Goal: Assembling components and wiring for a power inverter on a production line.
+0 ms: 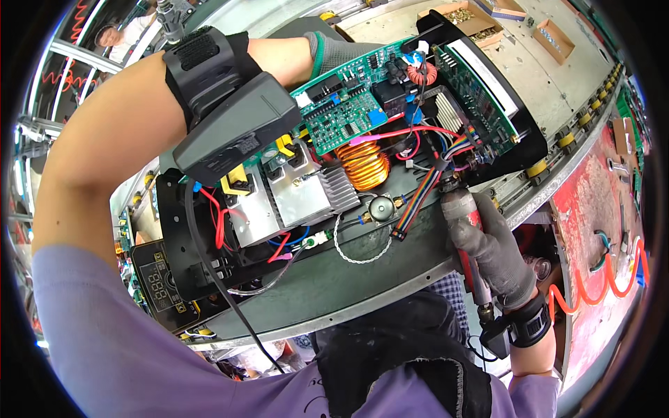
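An opened electronic machine (418, 181) lies before me, its black metal casing holding circuit boards, finned heat sinks (279, 198), a copper-wound coil (366, 166) and a rainbow ribbon cable (418, 198). My right hand (498, 261), in a grey glove, is wrapped round a red and grey air screwdriver (475, 275). Its tip end reaches the casing's near right part, by the cable bundle. My left hand (338, 54), gloved in grey with a green cuff, reaches over the far side behind the green circuit board (348, 115); its fingers are hidden.
An orange coiled hose (599, 296) hangs at the right, over a worn red bench (582, 188) with a wrench. Small cardboard boxes of screws (554, 40) stand far right. Yellow rollers (566, 139) line the rail. A display panel (159, 279) sits left. Another person (130, 35) is far left.
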`<action>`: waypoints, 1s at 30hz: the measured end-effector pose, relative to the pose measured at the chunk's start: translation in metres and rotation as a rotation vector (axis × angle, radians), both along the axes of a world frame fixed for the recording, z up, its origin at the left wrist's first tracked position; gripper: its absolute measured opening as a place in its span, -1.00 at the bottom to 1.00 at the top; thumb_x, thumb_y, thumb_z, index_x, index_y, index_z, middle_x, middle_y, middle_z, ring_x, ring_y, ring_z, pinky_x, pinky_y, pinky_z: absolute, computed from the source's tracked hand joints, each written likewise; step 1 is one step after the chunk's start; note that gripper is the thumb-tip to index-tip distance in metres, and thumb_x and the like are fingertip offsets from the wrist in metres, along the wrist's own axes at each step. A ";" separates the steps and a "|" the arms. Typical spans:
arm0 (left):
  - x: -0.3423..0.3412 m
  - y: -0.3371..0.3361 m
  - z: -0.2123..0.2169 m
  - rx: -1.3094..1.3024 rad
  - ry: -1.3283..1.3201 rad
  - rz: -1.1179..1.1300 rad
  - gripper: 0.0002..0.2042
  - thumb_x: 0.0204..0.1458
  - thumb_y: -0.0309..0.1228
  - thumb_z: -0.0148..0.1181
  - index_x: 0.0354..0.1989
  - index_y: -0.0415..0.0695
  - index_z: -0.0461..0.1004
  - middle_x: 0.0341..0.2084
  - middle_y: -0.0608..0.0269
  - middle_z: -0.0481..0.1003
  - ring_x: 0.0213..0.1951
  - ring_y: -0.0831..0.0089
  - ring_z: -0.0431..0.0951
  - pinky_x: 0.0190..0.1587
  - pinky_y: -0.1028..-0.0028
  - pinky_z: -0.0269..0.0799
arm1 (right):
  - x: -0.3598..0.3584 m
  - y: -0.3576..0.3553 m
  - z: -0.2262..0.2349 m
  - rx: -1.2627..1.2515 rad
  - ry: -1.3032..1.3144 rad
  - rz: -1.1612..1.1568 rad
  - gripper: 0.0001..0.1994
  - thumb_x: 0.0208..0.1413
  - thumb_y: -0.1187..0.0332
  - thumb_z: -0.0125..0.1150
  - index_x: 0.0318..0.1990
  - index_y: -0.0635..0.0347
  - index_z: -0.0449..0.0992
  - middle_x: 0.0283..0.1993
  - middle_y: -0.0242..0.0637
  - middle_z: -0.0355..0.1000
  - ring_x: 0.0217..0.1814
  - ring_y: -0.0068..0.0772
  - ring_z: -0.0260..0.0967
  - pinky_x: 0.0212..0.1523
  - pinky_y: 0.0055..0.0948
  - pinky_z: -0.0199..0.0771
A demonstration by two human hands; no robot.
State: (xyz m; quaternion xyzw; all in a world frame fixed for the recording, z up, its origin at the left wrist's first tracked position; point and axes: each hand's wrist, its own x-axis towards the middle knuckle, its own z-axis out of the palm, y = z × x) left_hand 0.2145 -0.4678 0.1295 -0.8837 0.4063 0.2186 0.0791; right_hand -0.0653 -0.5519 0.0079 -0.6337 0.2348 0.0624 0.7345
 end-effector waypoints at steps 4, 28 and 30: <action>0.003 -0.001 -0.004 -0.009 0.001 -0.039 -0.60 0.25 -0.10 -0.09 -0.20 -0.20 0.54 -0.63 0.27 0.40 -0.56 0.61 0.40 -0.46 0.59 0.33 | 0.001 -0.003 0.000 -0.008 0.006 0.011 -0.26 -0.08 -0.11 0.38 0.06 0.35 0.32 -0.16 -0.27 0.35 -0.12 -0.51 0.26 -0.07 -0.45 0.34; 0.033 0.018 -0.022 -0.089 -0.002 -0.286 -0.60 0.24 -0.10 -0.07 -0.20 -0.20 0.54 -0.58 0.23 0.42 -0.52 0.58 0.43 -0.43 0.56 0.35 | 0.021 -0.011 0.026 0.028 0.140 0.058 -0.40 -0.10 0.11 0.50 -0.05 0.34 0.33 -0.23 -0.31 0.37 -0.22 -0.58 0.30 -0.21 -0.52 0.41; 0.040 0.025 -0.019 -0.095 -0.012 -0.302 -0.60 0.24 -0.10 -0.07 -0.20 -0.20 0.54 -0.57 0.23 0.42 -0.52 0.58 0.43 -0.42 0.56 0.35 | 0.023 -0.010 0.028 0.002 0.203 0.050 -0.43 -0.11 0.20 0.53 -0.08 0.34 0.34 -0.24 -0.33 0.36 -0.24 -0.60 0.31 -0.22 -0.53 0.41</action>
